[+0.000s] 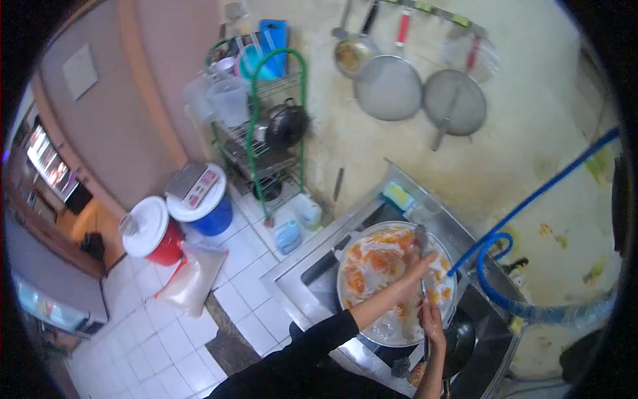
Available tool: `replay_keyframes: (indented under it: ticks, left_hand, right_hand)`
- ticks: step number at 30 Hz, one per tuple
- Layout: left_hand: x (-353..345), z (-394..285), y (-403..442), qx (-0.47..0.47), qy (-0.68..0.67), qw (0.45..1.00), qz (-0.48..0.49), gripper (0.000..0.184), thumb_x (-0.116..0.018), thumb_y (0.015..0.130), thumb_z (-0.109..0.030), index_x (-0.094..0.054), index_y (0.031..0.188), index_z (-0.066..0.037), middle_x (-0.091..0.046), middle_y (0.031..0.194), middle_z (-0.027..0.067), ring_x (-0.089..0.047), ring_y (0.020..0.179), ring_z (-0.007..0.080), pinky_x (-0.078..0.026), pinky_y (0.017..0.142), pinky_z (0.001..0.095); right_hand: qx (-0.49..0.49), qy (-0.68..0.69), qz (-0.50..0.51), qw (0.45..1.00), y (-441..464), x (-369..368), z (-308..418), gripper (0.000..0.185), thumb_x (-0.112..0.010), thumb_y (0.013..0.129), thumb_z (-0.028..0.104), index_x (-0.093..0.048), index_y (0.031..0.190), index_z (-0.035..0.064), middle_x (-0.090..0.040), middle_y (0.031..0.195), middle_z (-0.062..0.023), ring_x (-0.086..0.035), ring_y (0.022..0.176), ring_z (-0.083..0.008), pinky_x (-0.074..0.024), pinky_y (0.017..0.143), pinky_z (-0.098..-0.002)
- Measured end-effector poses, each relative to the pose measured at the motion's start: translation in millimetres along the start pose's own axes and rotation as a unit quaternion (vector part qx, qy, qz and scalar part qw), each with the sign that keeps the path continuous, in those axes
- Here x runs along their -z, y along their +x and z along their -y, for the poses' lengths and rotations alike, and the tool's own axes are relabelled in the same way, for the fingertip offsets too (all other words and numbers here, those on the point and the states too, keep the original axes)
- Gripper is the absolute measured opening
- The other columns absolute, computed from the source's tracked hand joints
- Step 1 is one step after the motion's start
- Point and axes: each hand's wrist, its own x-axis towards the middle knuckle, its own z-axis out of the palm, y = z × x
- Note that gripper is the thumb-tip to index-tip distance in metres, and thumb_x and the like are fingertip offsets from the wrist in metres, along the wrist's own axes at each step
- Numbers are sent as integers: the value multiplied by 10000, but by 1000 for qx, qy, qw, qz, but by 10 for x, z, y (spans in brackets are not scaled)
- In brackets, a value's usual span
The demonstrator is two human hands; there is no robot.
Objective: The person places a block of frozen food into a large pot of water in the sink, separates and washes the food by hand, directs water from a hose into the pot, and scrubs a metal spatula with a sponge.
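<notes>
A large round metal basin (385, 330) sits over the steel sink, holding cloudy, foamy water and orange pieces. My left hand (415, 266) is over the basin's right half, at the upper part of a long metal utensil (423, 286); its fingers are blurred. Lower down, my right hand (432, 319) is wrapped round the utensil's handle near the basin's lower right rim. The utensil's upper end lies among the foam and orange pieces.
A dark pan (460, 349) lies in the sink right of the basin. A blue hose (531, 199) crosses at the right. A sponge (399, 195) rests on the sink's back ledge. Left stand a green rack (252, 126), a red bucket (166, 247) and a blue bucket (214, 219).
</notes>
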Motion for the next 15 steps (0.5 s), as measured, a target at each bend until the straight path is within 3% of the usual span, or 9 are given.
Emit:
replay_keyframes:
  ticks: [2, 3, 4, 6, 9, 10, 13, 15]
  left_hand:
    - [-20, -220, 42, -170, 109, 979, -11, 907, -644, 724, -485, -137, 1359, -83, -304, 1282, 176, -253, 1227, 313, -245, 1000, 409]
    - [-57, -478, -8, -266, 168, 949, -3, 912, -630, 736, -490, -123, 1377, -84, -285, 1296, 188, -223, 1249, 332, -226, 1017, 418]
    - [-25, -720, -24, -273, 165, 948, -17, 912, -630, 736, -490, -123, 1377, -84, -285, 1296, 188, -223, 1249, 332, -226, 1017, 418]
    - [133, -1135, -62, -272, 235, 910, 208, 859, -630, 761, -442, -135, 1387, -125, -216, 1358, 202, -193, 1280, 314, -258, 1013, 375]
    - [621, -1545, -234, -223, 260, 905, 251, 729, -585, 806, -427, -238, 1363, -109, -251, 1347, 200, -214, 1274, 299, -260, 1012, 365]
    - [924, -1496, -165, -235, 262, 903, 246, 662, -563, 826, -418, -289, 1341, -104, -277, 1340, 181, -232, 1265, 288, -282, 999, 361]
    - [2009, -1491, -32, -215, 307, 890, 261, 476, -507, 878, -365, -430, 1256, -86, -385, 1289, 114, -332, 1206, 227, -325, 970, 347]
    - [2869, -1617, -105, -169, 199, 932, 250, 407, -479, 898, -339, -480, 1209, -75, -452, 1234, 74, -416, 1132, 190, -337, 955, 338]
  right_hand:
    - [14, 120, 37, 992, 202, -158, 318, 375, -374, 912, 462, -467, 877, 101, -329, 571, 66, -286, 446, -53, -227, 398, -212]
    - [36, 172, 38, 984, 239, -246, 506, 360, -369, 918, 449, -459, 859, 106, -359, 603, 51, -316, 480, -52, -249, 427, -201]
    - [70, 187, 24, 980, 343, -303, 560, 347, -383, 915, 443, -452, 871, 106, -365, 628, 43, -332, 516, -55, -264, 459, -201]
    - [180, 234, 23, 955, 530, -452, 811, 306, -422, 909, 407, -433, 898, 101, -377, 702, 27, -359, 599, -75, -296, 545, -215]
    - [184, 333, -47, 923, 743, -674, 880, 258, -468, 901, 348, -423, 938, 97, -381, 786, 19, -361, 691, -92, -305, 630, -237]
    - [198, 303, -63, 930, 874, -675, 753, 237, -477, 902, 321, -420, 957, 97, -380, 800, 19, -359, 726, -89, -303, 657, -240]
    - [221, 304, -90, 922, 1153, -868, 616, 199, -479, 907, 274, -421, 966, 93, -402, 817, 18, -368, 696, -82, -311, 624, -226]
    - [267, 309, -81, 909, 1289, -1117, 762, 163, -467, 914, 239, -424, 973, 93, -417, 825, 21, -376, 682, -76, -311, 603, -214]
